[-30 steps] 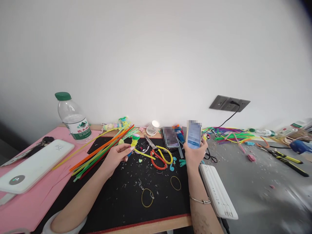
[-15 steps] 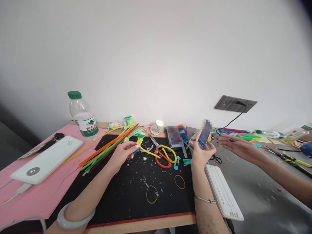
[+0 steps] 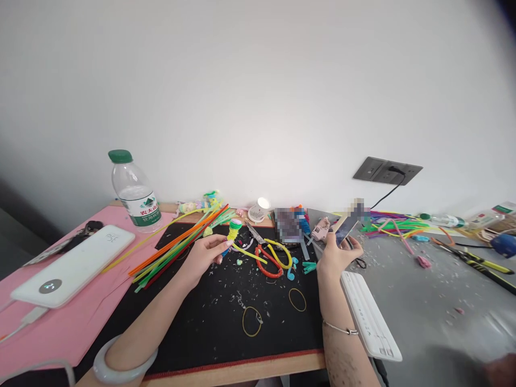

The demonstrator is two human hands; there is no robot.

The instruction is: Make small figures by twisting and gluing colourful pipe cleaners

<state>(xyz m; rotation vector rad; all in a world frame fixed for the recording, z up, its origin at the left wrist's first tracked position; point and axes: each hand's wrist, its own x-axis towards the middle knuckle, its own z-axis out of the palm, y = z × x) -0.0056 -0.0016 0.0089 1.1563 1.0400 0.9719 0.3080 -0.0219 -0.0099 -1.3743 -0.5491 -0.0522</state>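
My left hand pinches a small yellow and green pipe-cleaner figure upright between thumb and fingers. A yellow stem sticks out from it to the right. In my right hand a smartphone is gripped, tilted, its upper end blurred out. Scissors with red and yellow wrapped handles lie between my hands. Beside my left hand rests a bundle of orange, green and red pipe cleaners. Behind the phone is a pink glue gun.
A water bottle and white power bank stand left on pink paper. Another white power bank lies by my right forearm. Rubber bands lie on the black mat. Pliers lie far right. A blurred hand shows bottom right.
The other person's hand, earlier stretched out beside the phone, has pulled back to the bottom right corner. The phone has tilted and shifted slightly right. My left hand has barely moved.
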